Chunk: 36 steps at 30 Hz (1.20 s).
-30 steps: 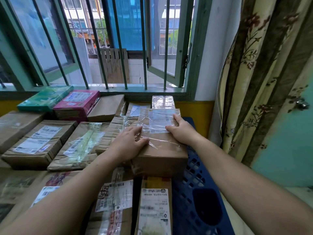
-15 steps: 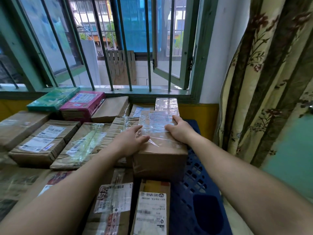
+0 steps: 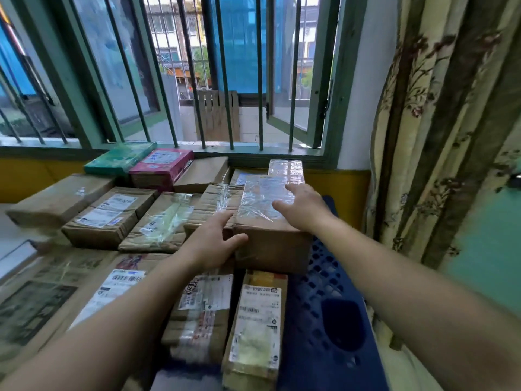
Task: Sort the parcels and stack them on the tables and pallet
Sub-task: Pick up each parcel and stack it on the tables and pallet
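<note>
I saw the wrapped brown box [image 3: 270,249] on the blue pallet [image 3: 318,283], below the barred window [image 3: 225,80]. The left hand [image 3: 211,244] touched its left corner with straight fingers. The right hand [image 3: 306,211] lay flat on top, fingers apart. Other parcels [image 3: 110,215] pressed close on its left, and a curtain [image 3: 437,136] hung on the right.
</note>
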{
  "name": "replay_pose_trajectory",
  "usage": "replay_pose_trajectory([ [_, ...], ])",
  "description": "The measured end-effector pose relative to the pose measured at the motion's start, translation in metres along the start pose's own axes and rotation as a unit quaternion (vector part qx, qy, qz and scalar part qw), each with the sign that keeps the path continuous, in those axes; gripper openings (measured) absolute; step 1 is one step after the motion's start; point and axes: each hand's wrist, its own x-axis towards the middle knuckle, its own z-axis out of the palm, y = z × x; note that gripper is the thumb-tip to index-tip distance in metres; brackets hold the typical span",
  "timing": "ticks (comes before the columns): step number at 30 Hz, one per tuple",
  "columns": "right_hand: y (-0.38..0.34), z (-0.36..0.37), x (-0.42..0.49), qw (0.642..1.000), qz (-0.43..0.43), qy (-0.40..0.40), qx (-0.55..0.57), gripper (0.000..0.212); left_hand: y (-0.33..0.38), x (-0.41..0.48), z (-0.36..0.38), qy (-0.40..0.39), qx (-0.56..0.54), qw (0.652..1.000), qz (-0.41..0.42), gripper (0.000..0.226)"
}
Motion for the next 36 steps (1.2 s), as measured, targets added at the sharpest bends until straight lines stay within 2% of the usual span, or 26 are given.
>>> replay_pose_trajectory([
  [4, -0.013, 0.007, -0.044, 1.000, -0.001, 0.008, -0.025, 0.069, -0.013, -0.033, 0.007, -0.030, -0.004, 0.999, 0.014, 0.067],
  [10, -0.019, 0.038, -0.118, 0.997, -0.020, 0.049, -0.049, 0.062, -0.042, -0.075, 0.040, -0.142, 0.131, 0.981, -0.004, 0.085],
  [12, -0.017, 0.050, -0.138, 0.999, -0.008, 0.024, -0.041, 0.060, -0.047, -0.085, 0.049, -0.169, 0.146, 0.975, -0.016, 0.088],
  [16, -0.008, 0.079, -0.156, 0.992, 0.039, -0.107, -0.052, 0.065, -0.052, -0.098, 0.061, -0.206, 0.187, 0.960, -0.034, 0.093],
  [19, -0.002, 0.094, -0.153, 0.986, 0.034, -0.155, -0.060, 0.063, -0.055, -0.100, 0.064, -0.204, 0.190, 0.960, -0.036, 0.089],
  [23, -0.002, 0.102, -0.137, 0.985, 0.015, -0.165, -0.049, 0.061, -0.052, -0.100, 0.062, -0.192, 0.183, 0.963, -0.045, 0.080],
  [26, -0.005, 0.101, -0.130, 0.981, 0.004, -0.178, -0.081, 0.060, -0.049, -0.096, 0.058, -0.195, 0.190, 0.961, -0.052, 0.077],
  [30, -0.021, 0.085, -0.128, 0.982, -0.026, -0.158, -0.101, 0.058, -0.041, -0.093, 0.036, -0.174, 0.199, 0.964, -0.039, 0.074],
  [36, -0.095, 0.073, -0.117, 0.989, -0.087, -0.108, -0.055, 0.062, -0.049, -0.100, -0.041, -0.073, 0.200, 0.977, -0.024, 0.072],
])
